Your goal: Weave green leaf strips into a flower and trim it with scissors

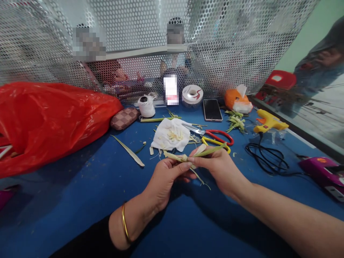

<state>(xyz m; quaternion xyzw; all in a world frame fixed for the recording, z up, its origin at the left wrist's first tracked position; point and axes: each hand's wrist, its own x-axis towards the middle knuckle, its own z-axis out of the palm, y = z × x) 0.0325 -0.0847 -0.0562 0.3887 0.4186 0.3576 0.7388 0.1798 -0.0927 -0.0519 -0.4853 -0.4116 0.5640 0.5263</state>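
Observation:
Pale green plant leaf strips (176, 157) are pinched between my two hands over the blue table. My left hand (170, 172), with a gold bangle at the wrist, is closed on the strips from the left. From the right, my right hand (212, 163) grips them with thumb and fingers; a greener strip (212, 150) passes across that hand. A thin frayed end (200, 177) hangs below. Just beyond lies a crumpled white tissue (163, 134) with pale scraps on it. Scissors (219, 136) with red and yellow handles rest beside the tissue.
A red plastic bag (53, 122) and a checked pouch (125, 118) are at left. White thread (146, 106), a ribbon spool (192, 95), a phone (212, 110) and a tissue pack (238, 100) line the back. A yellow glue gun (271, 121) with its black cord (264, 157) lies right.

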